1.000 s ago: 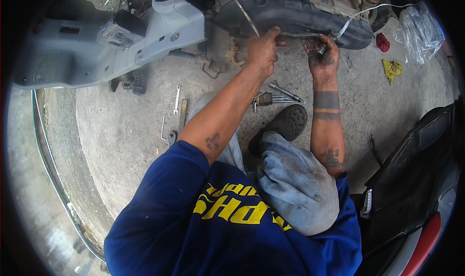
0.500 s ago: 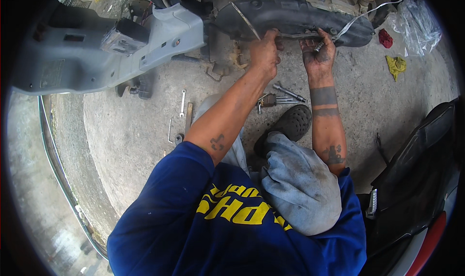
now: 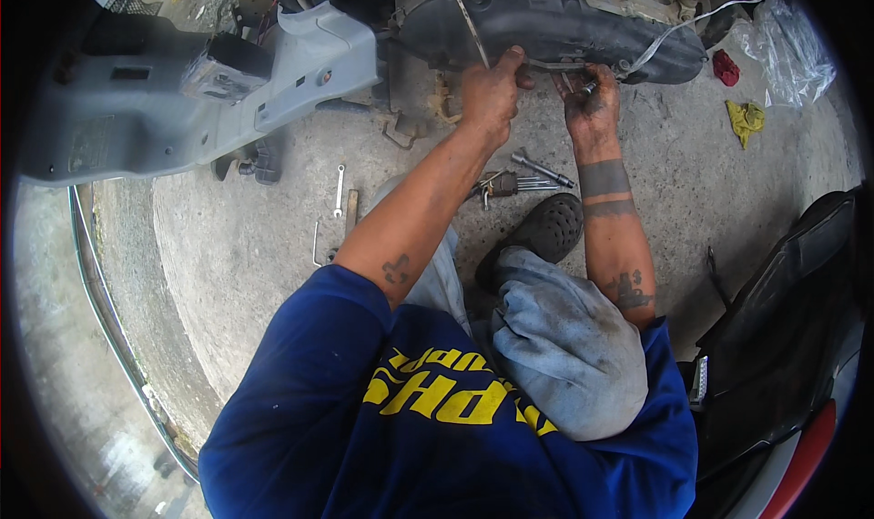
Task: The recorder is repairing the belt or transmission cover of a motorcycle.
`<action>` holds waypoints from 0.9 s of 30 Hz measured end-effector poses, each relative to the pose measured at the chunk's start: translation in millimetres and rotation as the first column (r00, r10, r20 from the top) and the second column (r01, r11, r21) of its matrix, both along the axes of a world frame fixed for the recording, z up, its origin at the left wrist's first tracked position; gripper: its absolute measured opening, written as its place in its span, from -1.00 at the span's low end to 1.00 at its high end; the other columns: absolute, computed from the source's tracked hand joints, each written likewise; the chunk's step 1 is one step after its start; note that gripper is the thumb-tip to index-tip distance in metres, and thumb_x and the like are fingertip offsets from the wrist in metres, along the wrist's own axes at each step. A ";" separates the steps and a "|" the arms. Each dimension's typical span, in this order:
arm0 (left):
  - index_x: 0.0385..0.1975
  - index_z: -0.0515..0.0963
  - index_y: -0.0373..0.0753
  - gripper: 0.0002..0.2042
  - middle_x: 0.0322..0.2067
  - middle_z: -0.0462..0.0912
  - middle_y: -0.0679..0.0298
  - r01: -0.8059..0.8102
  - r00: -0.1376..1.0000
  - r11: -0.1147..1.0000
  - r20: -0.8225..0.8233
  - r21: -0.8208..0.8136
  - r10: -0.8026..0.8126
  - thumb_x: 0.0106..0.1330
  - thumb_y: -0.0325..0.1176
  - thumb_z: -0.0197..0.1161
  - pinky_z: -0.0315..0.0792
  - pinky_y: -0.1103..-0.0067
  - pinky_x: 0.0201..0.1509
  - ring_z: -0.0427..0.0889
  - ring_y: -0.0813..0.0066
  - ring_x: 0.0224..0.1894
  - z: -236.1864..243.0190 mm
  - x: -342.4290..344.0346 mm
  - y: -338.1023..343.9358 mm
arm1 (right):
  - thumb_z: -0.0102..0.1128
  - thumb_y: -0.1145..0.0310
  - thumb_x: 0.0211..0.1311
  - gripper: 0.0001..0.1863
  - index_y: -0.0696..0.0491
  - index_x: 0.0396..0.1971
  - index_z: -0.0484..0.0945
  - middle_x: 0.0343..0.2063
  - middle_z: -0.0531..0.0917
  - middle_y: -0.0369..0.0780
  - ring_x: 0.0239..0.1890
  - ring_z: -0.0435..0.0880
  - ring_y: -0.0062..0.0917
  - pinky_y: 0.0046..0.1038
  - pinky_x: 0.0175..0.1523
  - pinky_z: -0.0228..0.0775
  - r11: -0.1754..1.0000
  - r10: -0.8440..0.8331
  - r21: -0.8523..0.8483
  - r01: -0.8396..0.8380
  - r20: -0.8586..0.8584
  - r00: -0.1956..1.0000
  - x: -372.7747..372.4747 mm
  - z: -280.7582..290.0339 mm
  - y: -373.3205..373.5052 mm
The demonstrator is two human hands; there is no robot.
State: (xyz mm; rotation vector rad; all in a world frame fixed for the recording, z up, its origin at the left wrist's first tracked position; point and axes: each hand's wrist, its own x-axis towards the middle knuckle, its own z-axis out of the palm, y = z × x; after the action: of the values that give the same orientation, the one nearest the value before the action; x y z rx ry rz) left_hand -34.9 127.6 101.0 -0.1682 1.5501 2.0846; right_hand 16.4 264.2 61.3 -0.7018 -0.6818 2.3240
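My left hand (image 3: 489, 98) is closed round a long, thin worn metal tool (image 3: 468, 22), its tip pointing up across the black, elongated housing (image 3: 555, 29) of a scooter. A slim metal bar (image 3: 555, 65) runs sideways under the housing between both hands. My right hand (image 3: 592, 107) grips a short dark metal tool (image 3: 590, 88) at the housing's lower edge, near a pale strap (image 3: 665, 38); its fingertips are partly hidden. Below my hands, a socket wrench (image 3: 542, 168) and a cluster of hex keys (image 3: 514, 183) lie on the concrete.
A grey plastic panel (image 3: 109, 127) with a boxy part on it fills the upper left. A spanner (image 3: 340, 191) and other tools lie left of my legs. Red (image 3: 726, 67) and yellow rags (image 3: 745, 123), clear plastic (image 3: 787, 50) and a black seat-like piece (image 3: 774, 319) are at right.
Both hands stay at the housing's lower edge. My right hand has shifted slightly left and its fingers have moved round the tool; the rod in my left hand tilts a little more upright.
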 end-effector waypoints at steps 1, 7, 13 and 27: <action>-0.29 0.49 -0.27 -0.76 -0.44 0.63 0.14 0.053 0.996 0.998 0.075 0.021 -0.055 0.30 -0.20 0.22 0.14 0.63 -0.70 0.38 0.66 -0.66 0.9 -0.9 -2.7 | 0.15 0.47 0.14 -0.95 0.09 -0.39 0.50 -0.39 0.49 -0.23 -0.28 0.50 -0.39 -0.02 0.01 0.39 1.000 -0.022 -0.012 0.022 -0.014 1.000 -1.3 7.0 -2.1; -0.31 0.48 -0.24 -0.81 -0.47 0.62 0.12 -0.007 0.977 0.987 0.212 0.159 -0.028 0.31 -0.24 0.19 0.13 0.63 -0.70 0.33 0.67 -0.69 2.5 -2.6 4.8 | 0.14 0.51 0.14 -0.96 0.09 -0.40 0.48 -0.34 0.51 -0.23 -0.23 0.48 -0.39 -0.02 0.00 0.37 0.997 -0.071 0.004 0.071 -0.016 0.997 -4.3 1.7 3.8; -0.37 0.51 -0.24 -0.84 -0.58 0.53 0.24 -0.045 0.999 0.997 -0.009 -0.056 0.044 0.29 -0.28 0.22 0.07 0.65 -0.75 0.34 0.59 -0.72 2.5 4.2 8.0 | 0.14 0.51 0.13 -0.91 0.12 -0.36 0.46 -0.33 0.47 -0.24 -0.20 0.48 -0.39 -0.07 -0.06 0.45 0.999 -0.018 -0.028 0.020 0.076 0.997 4.3 -3.2 -9.3; -0.53 0.48 -0.20 -0.82 -0.69 0.46 0.31 -0.114 0.993 0.993 0.029 -0.032 0.115 0.23 -0.29 0.25 0.08 0.63 -0.71 0.22 0.60 -0.79 -3.2 0.9 15.7 | 0.03 0.56 0.13 -0.71 0.22 -0.12 0.32 -0.28 0.51 -0.15 -0.27 0.59 -0.36 -0.15 -0.11 0.48 0.985 -0.032 0.173 0.012 0.115 0.993 -2.2 -1.7 -0.9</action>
State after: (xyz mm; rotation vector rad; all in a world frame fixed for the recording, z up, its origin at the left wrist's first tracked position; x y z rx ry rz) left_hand -34.0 143.3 97.8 -0.3047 1.5881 2.1362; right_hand 14.1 263.3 59.6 -0.7657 -0.9113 2.1851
